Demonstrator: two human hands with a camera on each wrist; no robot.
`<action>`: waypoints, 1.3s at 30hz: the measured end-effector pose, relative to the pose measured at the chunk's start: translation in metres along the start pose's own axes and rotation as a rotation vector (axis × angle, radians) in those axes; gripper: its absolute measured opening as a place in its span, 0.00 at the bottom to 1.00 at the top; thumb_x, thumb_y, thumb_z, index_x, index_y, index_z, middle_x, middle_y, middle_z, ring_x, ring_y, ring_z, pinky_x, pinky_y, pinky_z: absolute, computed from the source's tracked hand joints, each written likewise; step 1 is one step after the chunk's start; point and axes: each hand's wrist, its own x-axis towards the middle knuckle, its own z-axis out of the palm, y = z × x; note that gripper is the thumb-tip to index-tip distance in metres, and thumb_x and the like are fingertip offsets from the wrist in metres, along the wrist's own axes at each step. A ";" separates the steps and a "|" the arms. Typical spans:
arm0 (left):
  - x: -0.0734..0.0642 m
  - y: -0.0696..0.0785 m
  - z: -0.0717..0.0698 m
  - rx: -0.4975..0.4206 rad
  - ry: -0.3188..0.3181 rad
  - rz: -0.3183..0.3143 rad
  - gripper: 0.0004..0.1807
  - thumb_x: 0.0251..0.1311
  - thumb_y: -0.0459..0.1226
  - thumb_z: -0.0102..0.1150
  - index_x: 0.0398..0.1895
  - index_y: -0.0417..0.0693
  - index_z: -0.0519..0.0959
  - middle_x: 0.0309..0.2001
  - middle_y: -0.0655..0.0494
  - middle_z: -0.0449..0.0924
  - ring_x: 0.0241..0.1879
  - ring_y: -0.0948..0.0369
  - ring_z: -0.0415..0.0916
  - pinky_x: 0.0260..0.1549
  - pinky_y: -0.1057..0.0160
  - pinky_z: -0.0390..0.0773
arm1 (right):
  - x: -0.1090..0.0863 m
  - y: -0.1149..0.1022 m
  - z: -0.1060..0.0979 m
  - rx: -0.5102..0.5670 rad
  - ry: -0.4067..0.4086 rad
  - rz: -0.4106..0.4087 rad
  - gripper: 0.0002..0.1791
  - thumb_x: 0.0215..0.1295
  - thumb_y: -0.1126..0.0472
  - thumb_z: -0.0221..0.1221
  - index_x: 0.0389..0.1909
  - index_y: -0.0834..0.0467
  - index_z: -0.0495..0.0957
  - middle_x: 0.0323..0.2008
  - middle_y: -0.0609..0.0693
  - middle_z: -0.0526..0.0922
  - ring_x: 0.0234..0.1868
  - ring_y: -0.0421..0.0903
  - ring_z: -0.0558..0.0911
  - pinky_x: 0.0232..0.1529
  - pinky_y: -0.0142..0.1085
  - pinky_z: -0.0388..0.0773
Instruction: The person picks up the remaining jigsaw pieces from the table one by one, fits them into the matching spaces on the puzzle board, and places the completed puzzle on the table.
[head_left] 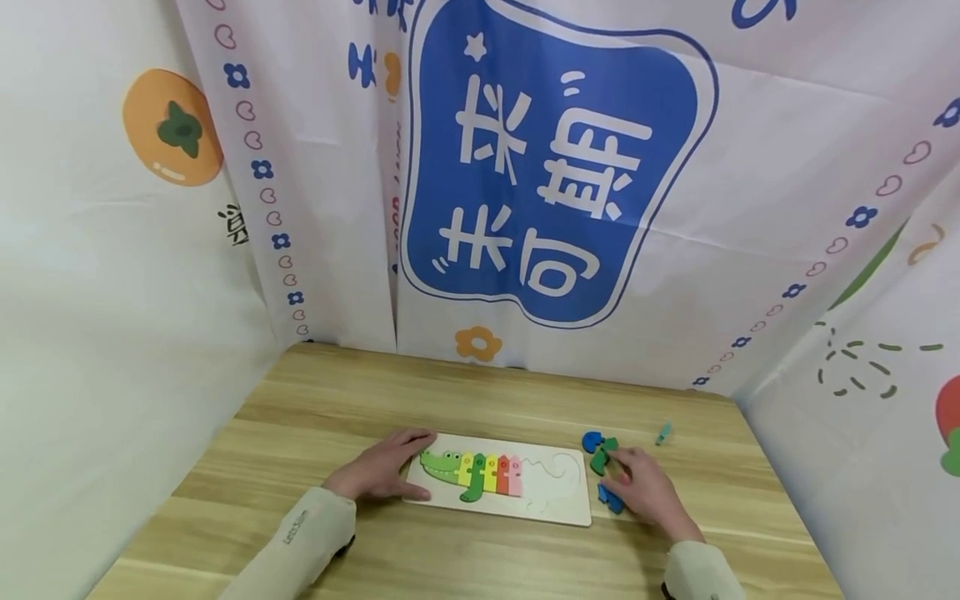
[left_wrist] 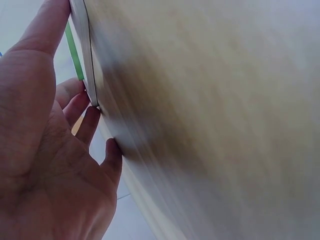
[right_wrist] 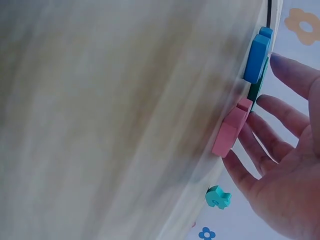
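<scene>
A pale puzzle board [head_left: 551,500] lies on the table with a crocodile partly filled in. Its green head [head_left: 438,467] and yellow, green, red and pink body pieces sit in place; the tail end shows bare outlines. My left hand [head_left: 378,467] holds the board's left end, thumb along the near edge and fingers at the far corner. To the right of the board, my right hand [head_left: 647,492] reaches over loose pieces, fingertips right at a green piece [head_left: 602,458]. A pink piece [right_wrist: 231,130] stands beside its fingers in the right wrist view, hidden in the head view.
Blue pieces [head_left: 592,442] lie around the green one, one [head_left: 610,498] nearer the front. A small teal piece [head_left: 663,433] lies farther right on the wooden table [head_left: 480,567]. Printed cloth walls [head_left: 345,250] close off the back and both sides.
</scene>
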 end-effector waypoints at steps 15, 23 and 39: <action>0.003 0.000 0.001 0.007 0.000 0.008 0.54 0.55 0.59 0.74 0.81 0.50 0.61 0.79 0.47 0.59 0.78 0.42 0.57 0.70 0.35 0.65 | 0.012 0.042 -0.042 0.105 0.045 0.086 0.34 0.72 0.55 0.63 0.73 0.66 0.68 0.66 0.73 0.70 0.62 0.69 0.76 0.58 0.65 0.76; 0.003 -0.001 0.001 0.001 -0.002 -0.004 0.55 0.55 0.60 0.74 0.81 0.51 0.60 0.80 0.48 0.59 0.78 0.42 0.56 0.71 0.35 0.64 | 0.003 0.055 -0.043 0.132 -0.030 0.033 0.33 0.68 0.54 0.69 0.69 0.63 0.74 0.59 0.65 0.80 0.55 0.61 0.81 0.53 0.57 0.81; 0.004 -0.004 0.003 0.002 -0.014 -0.019 0.55 0.55 0.62 0.73 0.82 0.54 0.59 0.80 0.51 0.58 0.79 0.43 0.55 0.72 0.36 0.63 | -0.013 0.055 -0.036 0.209 -0.241 -0.235 0.37 0.54 0.60 0.78 0.65 0.63 0.78 0.44 0.51 0.78 0.40 0.41 0.74 0.37 0.29 0.75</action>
